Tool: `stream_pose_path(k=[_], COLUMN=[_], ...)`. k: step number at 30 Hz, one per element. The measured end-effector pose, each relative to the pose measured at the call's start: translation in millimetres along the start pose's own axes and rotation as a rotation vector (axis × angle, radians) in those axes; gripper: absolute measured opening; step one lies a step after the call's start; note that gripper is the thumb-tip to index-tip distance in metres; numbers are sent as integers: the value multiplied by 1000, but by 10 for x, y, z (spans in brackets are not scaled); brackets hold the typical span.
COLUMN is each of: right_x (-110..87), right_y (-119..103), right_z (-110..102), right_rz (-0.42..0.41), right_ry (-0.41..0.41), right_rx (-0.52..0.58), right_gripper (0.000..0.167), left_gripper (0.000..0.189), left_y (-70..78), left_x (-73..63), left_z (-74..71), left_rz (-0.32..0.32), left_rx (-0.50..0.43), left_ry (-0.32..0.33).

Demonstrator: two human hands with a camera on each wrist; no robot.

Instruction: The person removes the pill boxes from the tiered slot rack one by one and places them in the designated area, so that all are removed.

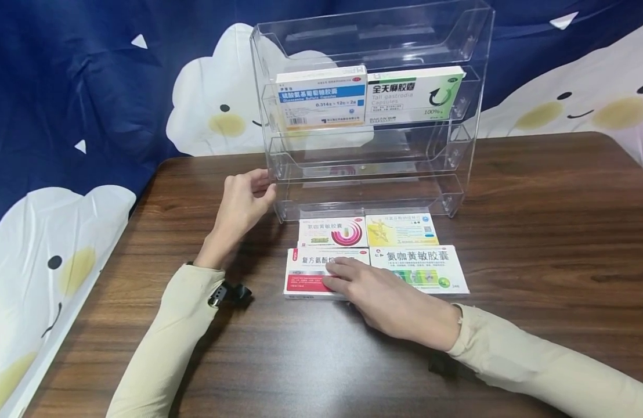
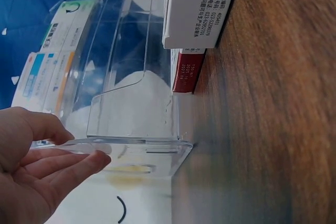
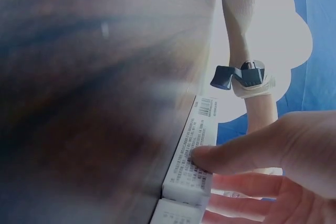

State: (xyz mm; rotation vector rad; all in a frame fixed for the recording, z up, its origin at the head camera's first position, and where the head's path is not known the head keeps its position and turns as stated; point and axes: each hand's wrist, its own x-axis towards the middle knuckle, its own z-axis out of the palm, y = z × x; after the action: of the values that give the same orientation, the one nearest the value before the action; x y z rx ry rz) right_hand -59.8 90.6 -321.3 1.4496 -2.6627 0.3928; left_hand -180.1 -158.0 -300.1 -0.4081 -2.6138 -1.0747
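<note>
A clear acrylic tiered display rack (image 1: 365,168) stands on the table, and my left hand (image 1: 241,200) holds its left side panel low down. In the left wrist view, the thumb and fingers lie on opposite faces of that panel. My right hand (image 1: 386,299) grips a red-and-white medicine box (image 1: 306,278) lying flat in front of the rack. Its thumb presses the box's long near side, seen in the right wrist view, while the fingers lie over the top. Beside that box lies a white-and-green medicine box (image 1: 441,270), partly covered by the hand.
Behind these two lie a pink-and-white box (image 1: 321,232) and a yellow-and-white box (image 1: 400,229), close to the rack's base. Higher up, the rack holds a blue-and-white box (image 1: 321,101) and a green-and-white box (image 1: 415,98). A dark blue cloud-print curtain (image 1: 112,75) hangs behind the wooden table (image 1: 551,232).
</note>
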Motion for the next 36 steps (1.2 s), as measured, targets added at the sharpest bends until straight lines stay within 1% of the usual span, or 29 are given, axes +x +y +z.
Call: stream_pose_path(k=[9, 21, 28, 31, 33, 36], right_x=[-13, -7, 8, 19, 31, 42], right_y=[17, 40, 49, 99, 173, 367], right_z=[-21, -21, -35, -69, -135, -347], right_rz=[28, 25, 24, 7, 8, 49], right_ry=[-7, -22, -39, -8, 40, 154], right_rx=[12, 24, 38, 61, 95, 167], right_gripper=[47, 47, 47, 49, 49, 49], left_gripper=[30, 29, 29, 29, 29, 30], left_y=[3, -10, -8, -8, -8, -1], left_x=[0, 7, 1, -3, -2, 0], left_z=[1, 9, -13, -17, -13, -3], left_rz=[-2, -7, -4, -4, -9, -9], left_rx=[-6, -23, -27, -25, -28, -32], left_ry=[-3, -8, -8, -5, -5, -9])
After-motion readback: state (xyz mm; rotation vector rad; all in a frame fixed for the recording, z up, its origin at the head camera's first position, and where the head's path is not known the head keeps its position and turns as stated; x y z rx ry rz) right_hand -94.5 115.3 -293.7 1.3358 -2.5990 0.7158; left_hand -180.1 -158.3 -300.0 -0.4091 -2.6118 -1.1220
